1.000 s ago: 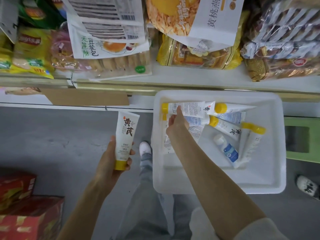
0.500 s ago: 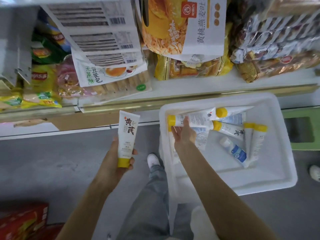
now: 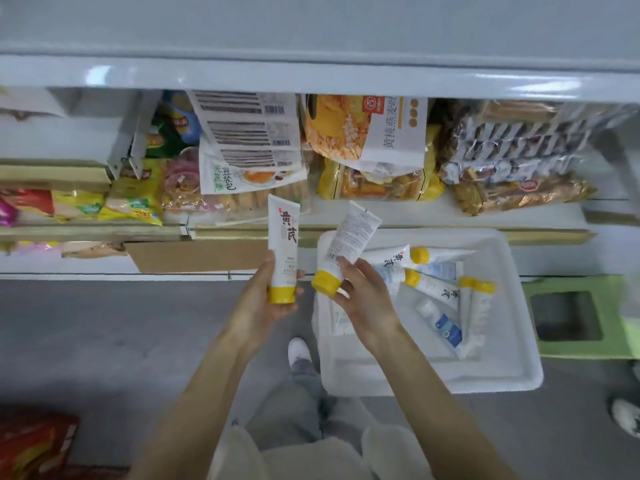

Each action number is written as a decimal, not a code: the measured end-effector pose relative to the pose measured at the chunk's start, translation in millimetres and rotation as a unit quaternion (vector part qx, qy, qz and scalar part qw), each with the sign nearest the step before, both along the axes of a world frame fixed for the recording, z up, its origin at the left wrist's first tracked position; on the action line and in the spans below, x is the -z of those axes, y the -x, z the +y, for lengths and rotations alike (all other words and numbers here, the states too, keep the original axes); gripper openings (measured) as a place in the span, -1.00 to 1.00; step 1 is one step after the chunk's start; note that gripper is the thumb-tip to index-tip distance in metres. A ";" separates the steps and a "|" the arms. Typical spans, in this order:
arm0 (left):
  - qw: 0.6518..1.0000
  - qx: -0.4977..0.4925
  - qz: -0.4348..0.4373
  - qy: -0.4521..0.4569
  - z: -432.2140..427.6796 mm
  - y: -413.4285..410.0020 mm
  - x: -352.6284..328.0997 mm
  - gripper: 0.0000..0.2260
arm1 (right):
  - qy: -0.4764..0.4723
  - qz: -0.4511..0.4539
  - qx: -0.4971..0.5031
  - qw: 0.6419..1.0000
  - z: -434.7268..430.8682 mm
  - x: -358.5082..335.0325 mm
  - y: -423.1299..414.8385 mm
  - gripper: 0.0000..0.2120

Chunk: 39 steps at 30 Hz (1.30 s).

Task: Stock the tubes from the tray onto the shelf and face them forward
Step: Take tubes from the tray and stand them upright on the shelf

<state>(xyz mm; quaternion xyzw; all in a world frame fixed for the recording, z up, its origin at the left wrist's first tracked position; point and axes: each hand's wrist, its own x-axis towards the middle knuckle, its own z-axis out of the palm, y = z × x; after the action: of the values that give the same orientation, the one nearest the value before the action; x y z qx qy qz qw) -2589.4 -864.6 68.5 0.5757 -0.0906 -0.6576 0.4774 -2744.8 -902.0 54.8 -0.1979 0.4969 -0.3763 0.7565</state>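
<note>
The left hand [image 3: 268,306] had its fingers curled round a white tube [image 3: 283,244] just above the yellow cap. It held the tube upright, cap down, with the red-lettered front toward the camera. Just beside it, the right hand [image 3: 363,299] pinched a second tube [image 3: 351,237] between thumb and fingers near its yellow cap. This one leaned to the right and showed its fine-print back. Both tubes were in the air in front of the shelf edge, the second over the left end of the tray [image 3: 398,379].

The tray was white with low walls, and the remaining tubes lay loose in it at mixed angles. A lettered tube [image 3: 393,259] lay near the back left, and a capped tube [image 3: 446,252] lay crosswise along the back wall. A slanted tube [image 3: 437,289] lay in front of that. A pair of tubes [image 3: 474,310] lay side by side at the right, caps toward the shelf. A small blue-and-white bottle [image 3: 441,323] lay against the pair.

Behind the tray, the shelf [image 3: 408,213] carried crowded snack bags [image 3: 363,133] and wrapped biscuit packs [image 3: 512,188]. A green stool [image 3: 571,284] stood just beside the tray's right side. A cardboard sheet [image 3: 197,256] lay under the shelf to the left, and red cartons [image 3: 34,441] sat on the floor at the lower left.
</note>
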 end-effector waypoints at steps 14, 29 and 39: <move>0.983 -0.108 -0.036 0.144 59.2 -36.9 -93.8 -0.61 | 0.135 -0.121 -0.158 0.971 26.0 -115.0 -46.7 -0.63; 0.963 -0.094 -0.070 0.243 2.6 -171.8 -129.5 -0.61 | 0.238 -0.160 -0.109 0.952 -37.6 -163.2 -146.5 -0.50; 0.942 0.014 -0.162 0.293 -58.3 -290.8 -175.7 -0.64 | 0.293 -0.083 0.008 0.952 -95.3 -196.5 -254.8 -0.51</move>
<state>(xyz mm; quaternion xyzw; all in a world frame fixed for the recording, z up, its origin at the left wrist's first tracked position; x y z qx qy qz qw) -2298.6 -922.9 244.2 0.5079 -0.3627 -0.5067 0.5947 -2490.0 -997.2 251.4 -0.3748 0.3015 -0.5266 0.7009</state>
